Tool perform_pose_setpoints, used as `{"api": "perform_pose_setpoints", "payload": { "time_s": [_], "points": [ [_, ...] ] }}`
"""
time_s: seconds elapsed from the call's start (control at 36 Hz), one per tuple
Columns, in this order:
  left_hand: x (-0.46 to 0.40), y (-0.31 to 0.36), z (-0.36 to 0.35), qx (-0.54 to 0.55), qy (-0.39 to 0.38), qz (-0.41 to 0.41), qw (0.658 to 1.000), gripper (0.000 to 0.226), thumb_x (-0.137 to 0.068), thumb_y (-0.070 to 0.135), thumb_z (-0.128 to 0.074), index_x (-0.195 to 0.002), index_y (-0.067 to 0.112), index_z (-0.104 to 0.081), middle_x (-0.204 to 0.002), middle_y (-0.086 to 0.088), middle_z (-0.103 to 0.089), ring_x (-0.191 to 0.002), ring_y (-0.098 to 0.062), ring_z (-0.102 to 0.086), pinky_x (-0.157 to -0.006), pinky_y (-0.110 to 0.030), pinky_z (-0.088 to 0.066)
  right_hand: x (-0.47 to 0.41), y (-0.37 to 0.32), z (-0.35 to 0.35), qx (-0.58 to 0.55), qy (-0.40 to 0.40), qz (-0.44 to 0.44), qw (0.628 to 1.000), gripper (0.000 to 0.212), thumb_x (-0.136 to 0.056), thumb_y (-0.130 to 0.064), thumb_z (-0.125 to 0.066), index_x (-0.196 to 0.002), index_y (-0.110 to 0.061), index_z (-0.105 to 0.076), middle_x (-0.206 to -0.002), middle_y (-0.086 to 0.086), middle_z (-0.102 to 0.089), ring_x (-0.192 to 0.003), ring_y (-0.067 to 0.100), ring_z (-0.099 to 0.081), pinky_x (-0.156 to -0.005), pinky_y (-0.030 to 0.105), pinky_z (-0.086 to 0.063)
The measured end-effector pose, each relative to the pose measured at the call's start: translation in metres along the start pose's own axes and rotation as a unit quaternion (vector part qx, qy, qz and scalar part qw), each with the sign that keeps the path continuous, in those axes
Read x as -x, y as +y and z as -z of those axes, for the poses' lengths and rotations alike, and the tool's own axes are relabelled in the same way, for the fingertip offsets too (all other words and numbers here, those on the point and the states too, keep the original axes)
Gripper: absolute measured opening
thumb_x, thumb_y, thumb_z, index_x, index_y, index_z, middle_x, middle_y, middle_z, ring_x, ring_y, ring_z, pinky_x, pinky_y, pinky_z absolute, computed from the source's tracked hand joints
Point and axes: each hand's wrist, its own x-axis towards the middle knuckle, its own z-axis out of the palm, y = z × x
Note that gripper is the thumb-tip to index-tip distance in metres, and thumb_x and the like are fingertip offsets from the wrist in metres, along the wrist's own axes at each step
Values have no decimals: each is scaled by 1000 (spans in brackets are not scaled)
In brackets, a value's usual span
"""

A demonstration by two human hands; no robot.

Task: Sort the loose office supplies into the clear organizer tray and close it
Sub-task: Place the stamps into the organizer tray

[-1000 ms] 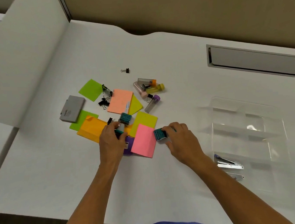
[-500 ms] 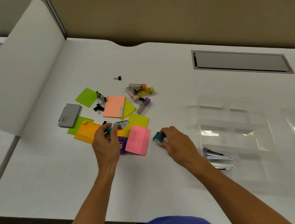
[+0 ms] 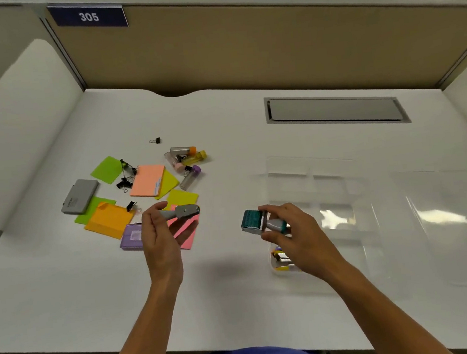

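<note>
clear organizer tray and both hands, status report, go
Left hand lifted, holding grey tool. Right hand grips teal roller stamp beside clear organizer tray, lid open. Path clear.

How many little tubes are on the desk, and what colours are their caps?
Orange-capped tube: 1
Yellow-capped tube: 1
Pink-capped tube: 1
Purple-capped tube: 1
Total: 4

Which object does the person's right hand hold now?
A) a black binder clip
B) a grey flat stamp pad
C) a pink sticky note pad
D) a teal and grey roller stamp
D: the right hand grips the teal and grey roller stamp beside the clear organizer tray.
</note>
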Motion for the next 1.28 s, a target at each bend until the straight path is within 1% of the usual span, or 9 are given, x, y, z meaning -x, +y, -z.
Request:
{"api": "perform_pose_setpoints", "payload": {
  "time_s": [0.06,0.19,0.28,0.39,0.5,0.67,0.94,1.19,1.28],
  "points": [
    [11,-1,-12,19,1,13,1000,22,-104,36,-38,-111,23,-55,-106,-10,-68,-97,-33,-71,-73,-39,-61,10,10,18,-3,8,0,1000,45,-90,-21,-69,-125,-46,-56,-111,-17,-57,-103,-6,-53,-76,4,-43],
    [38,-5,-37,22,-22,33,999,18,-104,32,-42,-103,25,-59,-100,-10,-66,-96,-35,-70,-73,-45,-60,35,43,61,31,18,-32,999,45,-92,-23,-68,-128,-45,-53,-112,-16,-58,-105,2,-56,-85,17,-48],
    [53,-8,-51,17,-39,40,998,21,-103,30,-45,-92,26,-63,-114,-15,-56,-93,-33,-71,-72,-46,-59,48,63,86,36,30,-55,997,46,-92,-22,-68,-130,-44,-53,-116,-15,-58,-105,5,-57,-81,14,-49],
    [68,-19,-63,6,-60,67,996,19,-103,32,-45,-101,25,-63,-112,-13,-53,-96,-30,-69,-71,-42,-59,62,90,112,61,40,-81,994,46,-92,-21,-68,-131,-41,-53,-115,-11,-58,-105,7,-55,-84,14,-44],
    [79,-29,-69,-18,-84,80,993,22,-102,32,-44,-104,27,-65,-107,-5,-60,-96,-27,-69,-70,-40,-60,69,114,124,155,5,-104,982,46,-92,-24,-68,-134,-35,-54,-108,-10,-56,-106,11,-42,-82,19,-35],
    [87,-37,-84,-52,-114,71,990,26,-103,29,-42,-99,30,-69,-88,8,-67,-90,-21,-71,-66,-36,-59,61,127,122,347,-27,-112,931,44,-94,-37,-62,-137,-37,-53,-116,-7,-62,-105,20,-43,-87,30,-41],
    [87,-34,-105,-131,-160,39,978,33,-94,52,-42,-105,34,-69,-88,4,-66,-84,-6,-64,-70,-30,-55,55,132,104,345,-55,-104,931,40,-92,-38,-62,-131,-42,-56,-122,-17,-58,-134,27,-26,-98,34,-24],
    [92,-36,-118,-160,-189,43,968,36,-95,46,-40,-110,28,-67,-85,10,-67,-83,-4,-65,-71,-31,-58,54,136,97,356,-62,-107,926,46,-89,-39,-68,-133,-41,-55,-125,-15,-61,-132,23,-27,-105,39,-18],
    [96,-36,-121,-167,-196,45,965,35,-96,44,-39,-109,29,-67,-88,6,-66,-81,-4,-65,-65,-24,-57,54,136,97,362,-71,-103,924,48,-89,-39,-66,-135,-41,-53,-125,-15,-62,-132,25,-26,-105,40,-17]
  ]
}}
